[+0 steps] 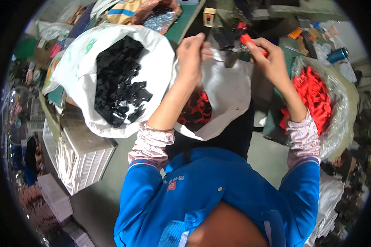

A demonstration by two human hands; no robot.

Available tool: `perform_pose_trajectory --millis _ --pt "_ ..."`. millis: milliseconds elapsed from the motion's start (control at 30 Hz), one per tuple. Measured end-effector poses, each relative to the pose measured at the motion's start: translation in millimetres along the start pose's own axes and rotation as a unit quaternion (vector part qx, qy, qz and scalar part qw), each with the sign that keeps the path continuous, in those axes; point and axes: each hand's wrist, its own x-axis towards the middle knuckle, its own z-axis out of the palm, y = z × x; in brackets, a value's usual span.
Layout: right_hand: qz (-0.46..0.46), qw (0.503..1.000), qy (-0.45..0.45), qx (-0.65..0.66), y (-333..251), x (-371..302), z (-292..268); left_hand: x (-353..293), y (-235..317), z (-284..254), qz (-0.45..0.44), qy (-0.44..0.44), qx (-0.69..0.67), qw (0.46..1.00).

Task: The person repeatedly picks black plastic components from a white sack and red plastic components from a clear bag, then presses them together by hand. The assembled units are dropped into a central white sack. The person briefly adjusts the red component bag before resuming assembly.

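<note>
My right hand (272, 61) has its thumb and fingers closed on a long red plastic piece (247, 40), whose far end meets a dark metal fixture (231, 39). Left of that fixture is my left hand (190, 55), raised with its fingers curled in; whatever they may hold is too small or blurred to make out. Below the hands, a white sack (226, 88) gapes open, with red and black parts (198, 107) inside. To the left, a larger white sack (76, 70) holds many glossy black plastic parts (119, 82).
At the right, a bag lined with clear plastic (342, 111) holds a heap of red pieces (313, 94). A small yellowish box (209, 17) stands beyond my left hand. A blue can (338, 55) lies at the far right. Stacked cartons (86, 152) stand at the lower left.
</note>
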Motion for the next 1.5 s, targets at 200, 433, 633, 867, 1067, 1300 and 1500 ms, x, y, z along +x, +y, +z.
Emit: perform_pose_trajectory --millis 200,433,633,867,1067,1300,1500 --pt "0.0 1.0 -0.002 -0.016 -7 -1 3 46 35 -145 0.085 0.274 0.03 0.957" --pt "0.05 0.999 -0.013 -0.009 -23 4 -5 76 68 -109 0.043 0.035 0.012 0.998" --pt "-0.049 0.993 0.012 -0.104 -36 13 -5 121 68 -213 0.177 0.171 0.499 0.831" --pt "-0.152 0.954 -0.086 -0.243 -13 -57 44 191 109 -220 0.213 -0.047 0.816 0.535" --pt "0.054 0.962 -0.103 -0.246 4 -141 53 240 99 -243 0.127 -0.05 0.878 0.459" --pt "0.076 0.96 -0.095 -0.251 9 -159 68 243 82 -256 0.173 -0.051 0.879 0.441" --pt "0.048 0.969 -0.092 -0.226 7 -150 74 221 65 -262 0.29 -0.075 0.855 0.424"
